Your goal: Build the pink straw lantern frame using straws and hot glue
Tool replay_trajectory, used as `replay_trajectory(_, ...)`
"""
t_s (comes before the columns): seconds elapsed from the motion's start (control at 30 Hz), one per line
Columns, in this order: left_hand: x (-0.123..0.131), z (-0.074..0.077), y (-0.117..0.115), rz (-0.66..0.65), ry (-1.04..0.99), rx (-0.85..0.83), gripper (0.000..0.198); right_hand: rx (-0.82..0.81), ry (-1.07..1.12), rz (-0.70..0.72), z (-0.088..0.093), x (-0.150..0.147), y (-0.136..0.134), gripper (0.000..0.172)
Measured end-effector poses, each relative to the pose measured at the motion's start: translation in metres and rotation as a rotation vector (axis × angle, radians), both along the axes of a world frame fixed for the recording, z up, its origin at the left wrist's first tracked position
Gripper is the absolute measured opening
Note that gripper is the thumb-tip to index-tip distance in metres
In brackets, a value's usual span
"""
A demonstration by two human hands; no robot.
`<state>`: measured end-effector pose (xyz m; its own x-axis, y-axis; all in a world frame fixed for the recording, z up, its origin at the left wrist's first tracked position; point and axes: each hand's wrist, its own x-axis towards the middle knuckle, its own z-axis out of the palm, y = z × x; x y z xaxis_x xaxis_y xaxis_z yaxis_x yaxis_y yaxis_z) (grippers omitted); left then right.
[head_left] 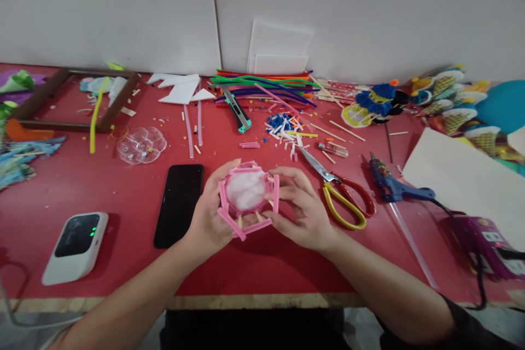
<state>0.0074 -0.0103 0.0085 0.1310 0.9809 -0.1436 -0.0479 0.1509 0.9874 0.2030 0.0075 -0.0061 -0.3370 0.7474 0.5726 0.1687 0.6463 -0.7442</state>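
Observation:
Between my hands, above the red table, is a small pink craft piece. It has a round white middle, short wooden sticks reaching outward, and pink fuzzy strips around its outside. My left hand wraps around its left side, thumb along the top edge. On the other side, the fingers of my right hand grip the right-hand pink strip. My palms hide parts of its underside. Scissors with one red and one yellow handle lie right of my right hand. A black phone rests beside my left wrist.
Pipe cleaners are bundled at the back, near a utility knife and colourful scraps. To the right lie a glue gun, its cable and a purple box. A white device and a brown frame occupy the left.

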Motion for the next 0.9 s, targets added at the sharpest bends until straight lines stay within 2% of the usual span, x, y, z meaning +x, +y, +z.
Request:
replay_trajectory(0.07, 0.0, 0.002, 0.0, 0.036, -0.12, -0.115, 0.059, 0.028, -0.018, -0.023, 0.002, 0.0, 0.001, 0.022)
replay_trajectory(0.13, 0.0, 0.003, -0.001, 0.032, -0.163, -0.116, 0.061, 0.007, -0.021, -0.046, 0.002, 0.0, 0.0, 0.025)
replay_trajectory(0.27, -0.002, 0.0, -0.006, -0.014, 0.0, 0.252, 0.086, -0.074, 0.043, -0.039, 0.002, 0.002, -0.002, 0.03)
replay_trajectory(0.37, -0.002, -0.001, -0.007, -0.067, 0.002, 0.387, 0.084, -0.095, 0.069, -0.009, 0.002, 0.005, -0.003, 0.033)
replay_trajectory(0.43, -0.002, -0.003, -0.005, -0.069, -0.013, 0.403, 0.083, -0.083, 0.07, 0.001, 0.002, 0.006, -0.003, 0.036)
replay_trajectory(0.57, -0.004, -0.007, -0.001, -0.043, 0.014, 0.452, 0.094, -0.052, 0.068, -0.019, 0.001, 0.005, -0.003, 0.039)
replay_trajectory(0.7, -0.005, -0.011, 0.0, -0.027, 0.032, 0.505, 0.093, -0.034, 0.062, -0.044, 0.002, 0.004, -0.004, 0.036)
replay_trajectory(0.9, -0.004, -0.013, 0.0, 0.005, 0.008, 0.444, 0.088, -0.028, 0.061, -0.048, 0.002, 0.003, -0.005, 0.039)
